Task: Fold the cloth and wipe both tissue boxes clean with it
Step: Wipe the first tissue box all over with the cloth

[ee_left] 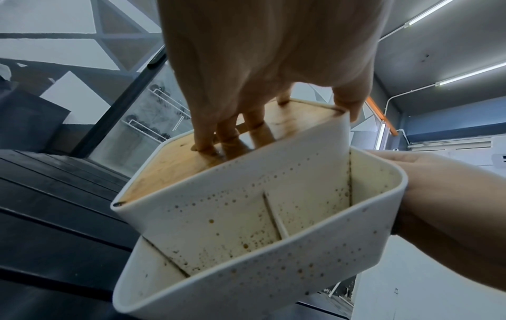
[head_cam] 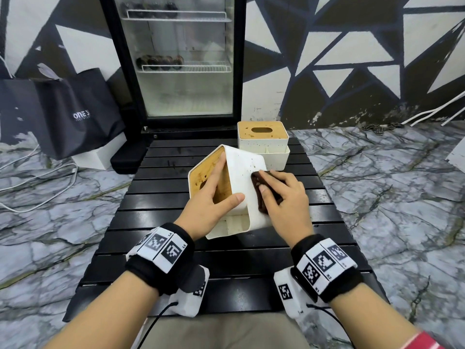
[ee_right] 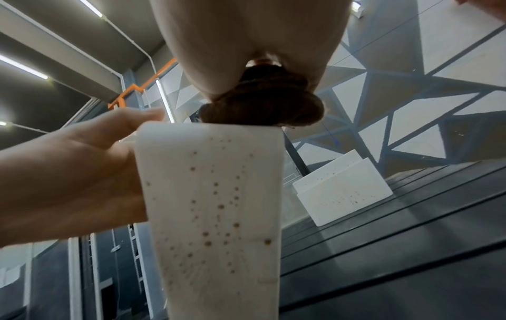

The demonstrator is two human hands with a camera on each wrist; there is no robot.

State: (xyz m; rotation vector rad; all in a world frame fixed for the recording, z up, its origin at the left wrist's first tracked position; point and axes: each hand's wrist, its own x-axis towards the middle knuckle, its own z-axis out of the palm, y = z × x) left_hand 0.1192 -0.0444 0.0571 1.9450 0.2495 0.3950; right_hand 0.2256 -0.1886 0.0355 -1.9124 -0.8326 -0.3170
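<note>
The near box [head_cam: 241, 172] is tipped up on the table [head_cam: 327, 222], its wooden lid [head_cam: 221, 187] turned to the left and one white side facing up, probably so that this spotted side can be reached and rubbed. The left hand [head_cam: 214, 195] braces it: fingers lie fairly straight across the lid, the thumb hooks over the white edge nearest the person, so the box is clamped between them and kept from sliding under the wiping. The right hand [head_cam: 286, 197] curls round the folded brown cloth [head_cam: 264, 192] and presses it on the box's upturned side, toward its right edge. Brown spots show on the walls in the wrist views. The far box [head_cam: 263, 142] stands upright just behind the near box, untouched and speckled too.
</note>
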